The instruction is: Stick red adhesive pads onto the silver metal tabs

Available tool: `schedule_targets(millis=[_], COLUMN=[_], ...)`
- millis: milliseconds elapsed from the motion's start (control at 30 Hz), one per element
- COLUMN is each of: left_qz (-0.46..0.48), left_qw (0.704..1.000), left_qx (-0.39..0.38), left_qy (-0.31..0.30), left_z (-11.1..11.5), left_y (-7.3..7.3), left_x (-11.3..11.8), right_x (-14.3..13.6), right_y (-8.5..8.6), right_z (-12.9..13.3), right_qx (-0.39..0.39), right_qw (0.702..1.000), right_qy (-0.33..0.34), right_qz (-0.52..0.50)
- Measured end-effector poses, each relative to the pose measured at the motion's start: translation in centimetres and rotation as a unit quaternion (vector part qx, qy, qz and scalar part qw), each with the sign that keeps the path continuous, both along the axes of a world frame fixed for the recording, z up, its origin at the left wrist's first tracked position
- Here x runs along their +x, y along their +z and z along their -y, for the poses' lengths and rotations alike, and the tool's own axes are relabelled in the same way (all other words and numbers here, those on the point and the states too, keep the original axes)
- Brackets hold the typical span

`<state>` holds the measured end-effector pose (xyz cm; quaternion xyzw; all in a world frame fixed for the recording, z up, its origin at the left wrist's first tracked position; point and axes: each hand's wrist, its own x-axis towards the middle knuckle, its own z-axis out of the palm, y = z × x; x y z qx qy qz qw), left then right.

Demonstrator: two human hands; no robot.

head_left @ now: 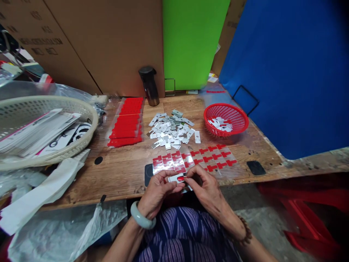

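My left hand (160, 187) is closed on a small silvery metal plate (172, 178), near the table's front edge. My right hand (205, 187) pinches a red sticker (181, 178) at the plate's right end. Just beyond my hands lies a clear sheet with rows of red T-shaped stickers (207, 159). A loose pile of metal plates (174, 131) sits behind it. To the right of the pile, a red basket (240, 122) holds more plates, some showing red. Stacked sheets of red stickers (127, 123) lie to the left.
A dark bottle (149, 87) stands at the back, before cardboard (109, 43). A cream basket (92, 123) with printed cards is at the left. Green (193, 43) and blue (286, 80) boards rise behind the table. A red stool (308, 222) is at the lower right.
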<state>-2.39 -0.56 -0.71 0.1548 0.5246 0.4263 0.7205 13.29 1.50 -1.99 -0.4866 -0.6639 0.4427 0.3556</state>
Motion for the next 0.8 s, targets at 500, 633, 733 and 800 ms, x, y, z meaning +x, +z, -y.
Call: schedule_targets(millis=[500,633,733,800], left_qz=[-0.003,-0.003,-0.003,-0.004], left_qw=[1.000,1.000,1.000,1.000], left_qx=[-0.009,-0.005,0.000,0.002], left_qy=[0.005,0.004,0.003,0.003], left_z=[-0.23,-0.20,-0.13,-0.11], left_y=[0.15,0.00,-0.08,-0.12], left_x=[0.22,0.22,0.23,0.25], right_x=[-0.30,-0.26,-0.18,-0.16], right_y=[-0.25,-0.27,-0.34,-0.42], right_z=[0.09,0.11,0.14,0.14], right_qx=[0.029,0.018,0.015,0.018], right_qw=[0.999,1.000,1.000,1.000], right_qy=[-0.015,-0.017,-0.015,-0.014], right_qz=[0.013,0.012,0.013,0.012])
